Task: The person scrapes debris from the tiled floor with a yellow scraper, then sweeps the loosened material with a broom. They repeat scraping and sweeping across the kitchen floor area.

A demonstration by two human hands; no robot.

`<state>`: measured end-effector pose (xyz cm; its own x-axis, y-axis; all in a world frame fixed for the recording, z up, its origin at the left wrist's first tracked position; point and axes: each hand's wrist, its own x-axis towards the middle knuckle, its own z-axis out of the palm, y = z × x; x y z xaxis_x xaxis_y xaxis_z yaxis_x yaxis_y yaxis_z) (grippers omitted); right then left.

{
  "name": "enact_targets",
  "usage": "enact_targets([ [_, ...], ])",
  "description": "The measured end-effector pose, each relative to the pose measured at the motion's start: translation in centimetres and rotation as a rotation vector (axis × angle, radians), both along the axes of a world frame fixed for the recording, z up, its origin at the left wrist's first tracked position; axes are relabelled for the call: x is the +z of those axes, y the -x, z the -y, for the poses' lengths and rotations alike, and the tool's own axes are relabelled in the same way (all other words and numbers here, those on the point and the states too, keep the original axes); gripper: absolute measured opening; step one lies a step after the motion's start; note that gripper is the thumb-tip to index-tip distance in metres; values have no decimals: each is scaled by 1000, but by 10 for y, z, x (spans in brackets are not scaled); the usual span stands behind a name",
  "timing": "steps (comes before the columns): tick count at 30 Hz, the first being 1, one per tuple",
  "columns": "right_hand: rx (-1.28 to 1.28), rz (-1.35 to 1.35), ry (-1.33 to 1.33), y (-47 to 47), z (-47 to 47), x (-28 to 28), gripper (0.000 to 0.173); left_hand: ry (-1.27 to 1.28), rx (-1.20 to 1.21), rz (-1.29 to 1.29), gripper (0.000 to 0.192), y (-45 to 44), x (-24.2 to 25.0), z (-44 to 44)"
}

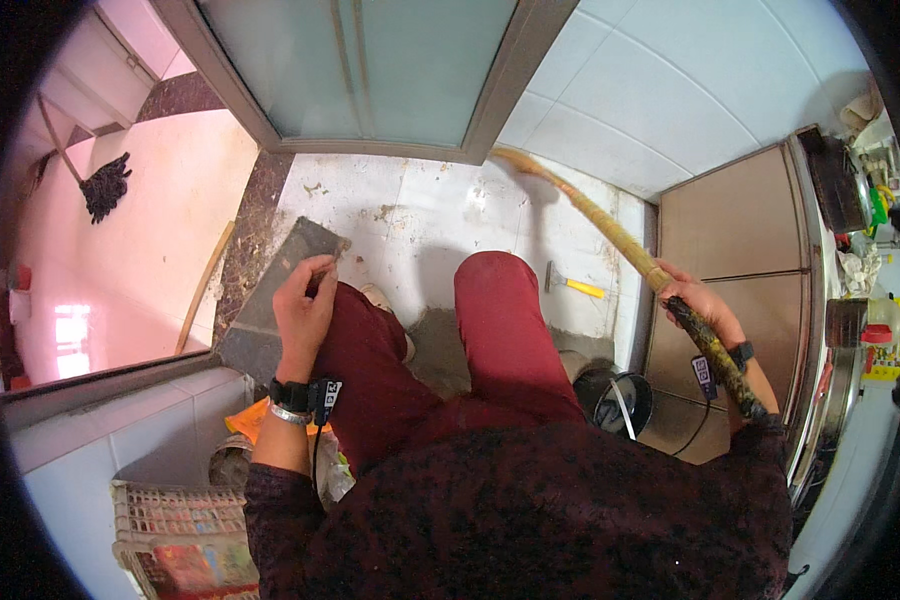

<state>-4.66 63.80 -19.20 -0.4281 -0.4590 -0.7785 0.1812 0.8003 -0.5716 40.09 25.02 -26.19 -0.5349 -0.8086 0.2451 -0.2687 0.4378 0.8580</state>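
Note:
My right hand [694, 300] is closed around the handle of a broom [615, 231], whose upper end is dark and points back along my forearm. The broom's far end reaches the white tiled floor behind the glazed door's lower corner, where it is blurred. Over my left knee is my left hand [305, 300], its fingers curled; nothing plainly shows in it. A scraper with a yellow handle [585, 288] lies on the floor between my right knee and the wall. Dark dirt or wet mortar [442, 341] covers the floor around my feet.
A glazed door [375, 146] stands in front. Left of me are a dark slab [300, 255], a curved strip [204, 289] and a black mop [105, 187]. A black bucket [641, 394] is beside my right leg, near brown cabinet doors [727, 217]. A plastic crate [131, 510] sits behind left.

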Motion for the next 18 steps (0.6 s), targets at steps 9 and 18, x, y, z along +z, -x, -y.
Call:
enact_targets([
  [9, 268, 147, -41, -43, 41, -48, 76, -24, 49, -27, 19, -5, 1, -2],
  [18, 263, 387, 220, -94, 179, -8, 80, 38, 49, 57, 17, -2, 3, -6],
])
